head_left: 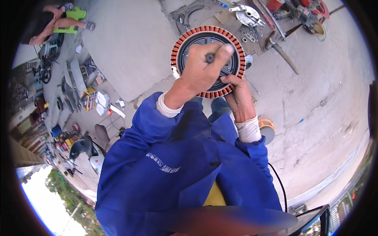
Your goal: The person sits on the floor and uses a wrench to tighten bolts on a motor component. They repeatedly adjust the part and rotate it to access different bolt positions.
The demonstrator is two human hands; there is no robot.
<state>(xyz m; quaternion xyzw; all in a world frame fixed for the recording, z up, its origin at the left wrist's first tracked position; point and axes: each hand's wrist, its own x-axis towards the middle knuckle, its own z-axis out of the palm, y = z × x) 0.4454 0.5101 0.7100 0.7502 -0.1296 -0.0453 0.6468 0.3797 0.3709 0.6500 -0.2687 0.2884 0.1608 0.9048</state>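
Observation:
A round motor stator [208, 40], dark in the middle with a ring of copper windings round its edge, is held up in front of my body. My left hand [199, 67] is over its centre, closed round a dark rod [210, 58] whose round end shows between thumb and fingers. Whether that rod is part of the stator or a separate tool, I cannot tell. From the lower right my right hand [239, 95] grips the stator's rim, its thumb on the inner face and the other fingers mostly hidden underneath.
On the ground beyond are a silver brake plate [247, 16], small metal parts and a wooden-handled hammer [284, 57]. An orange-rimmed round object [266, 126] is by my right forearm. Another person [47, 27] sits on a green chair [73, 21] at the far left, near scattered parts.

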